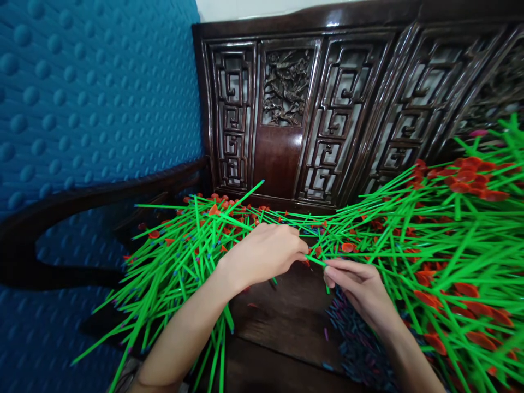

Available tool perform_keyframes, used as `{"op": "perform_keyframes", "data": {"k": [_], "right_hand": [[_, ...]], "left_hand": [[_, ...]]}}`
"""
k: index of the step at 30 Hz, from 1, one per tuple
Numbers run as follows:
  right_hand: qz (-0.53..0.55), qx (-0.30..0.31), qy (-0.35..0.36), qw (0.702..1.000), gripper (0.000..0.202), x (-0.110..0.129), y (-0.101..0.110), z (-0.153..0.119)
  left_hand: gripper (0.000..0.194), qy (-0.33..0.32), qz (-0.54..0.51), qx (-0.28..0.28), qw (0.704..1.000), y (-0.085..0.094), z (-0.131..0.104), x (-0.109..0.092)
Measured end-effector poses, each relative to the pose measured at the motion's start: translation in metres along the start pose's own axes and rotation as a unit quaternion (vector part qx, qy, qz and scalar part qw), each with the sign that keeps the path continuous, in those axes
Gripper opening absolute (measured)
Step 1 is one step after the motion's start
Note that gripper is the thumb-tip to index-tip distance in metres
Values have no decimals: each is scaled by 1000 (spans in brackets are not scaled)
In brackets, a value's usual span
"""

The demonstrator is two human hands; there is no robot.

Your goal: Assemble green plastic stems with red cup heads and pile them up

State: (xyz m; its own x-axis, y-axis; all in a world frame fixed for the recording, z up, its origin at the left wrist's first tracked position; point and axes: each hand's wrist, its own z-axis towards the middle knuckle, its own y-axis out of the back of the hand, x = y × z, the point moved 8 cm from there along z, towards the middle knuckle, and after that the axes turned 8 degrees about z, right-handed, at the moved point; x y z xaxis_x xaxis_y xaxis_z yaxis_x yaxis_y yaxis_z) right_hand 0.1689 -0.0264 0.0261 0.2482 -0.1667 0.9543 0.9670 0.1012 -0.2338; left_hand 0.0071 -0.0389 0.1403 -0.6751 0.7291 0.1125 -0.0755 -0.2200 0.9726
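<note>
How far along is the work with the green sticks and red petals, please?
Done: large piles of green sticks with red petals lie at right and behind. In hand: left hand and right hand pinch one green stick between them. Left: loose green sticks at left and small dark pieces on the wooden seat.

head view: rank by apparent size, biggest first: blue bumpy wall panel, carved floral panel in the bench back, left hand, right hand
1. Blue bumpy wall panel, by far the largest.
2. Carved floral panel.
3. Left hand and right hand: alike, not ranked. Both are nearer the camera than the carving, so their place below it is unsure.
</note>
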Motion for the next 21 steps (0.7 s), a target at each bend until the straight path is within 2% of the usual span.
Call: {"op": "perform_keyframes", "data": {"k": [8, 17, 21], "right_hand": [[-12, 18, -5, 1000, 24, -4, 0, -2], [17, 127, 5, 992, 12, 4, -19, -6], [16, 163, -15, 986, 12, 1, -26, -9]], "left_hand": [[19, -6, 7, 11, 1000, -2, 1, -1], [20, -46, -44, 43, 997, -4, -3, -4], [20, -60, -60, 65, 994, -6, -3, -6]]}}
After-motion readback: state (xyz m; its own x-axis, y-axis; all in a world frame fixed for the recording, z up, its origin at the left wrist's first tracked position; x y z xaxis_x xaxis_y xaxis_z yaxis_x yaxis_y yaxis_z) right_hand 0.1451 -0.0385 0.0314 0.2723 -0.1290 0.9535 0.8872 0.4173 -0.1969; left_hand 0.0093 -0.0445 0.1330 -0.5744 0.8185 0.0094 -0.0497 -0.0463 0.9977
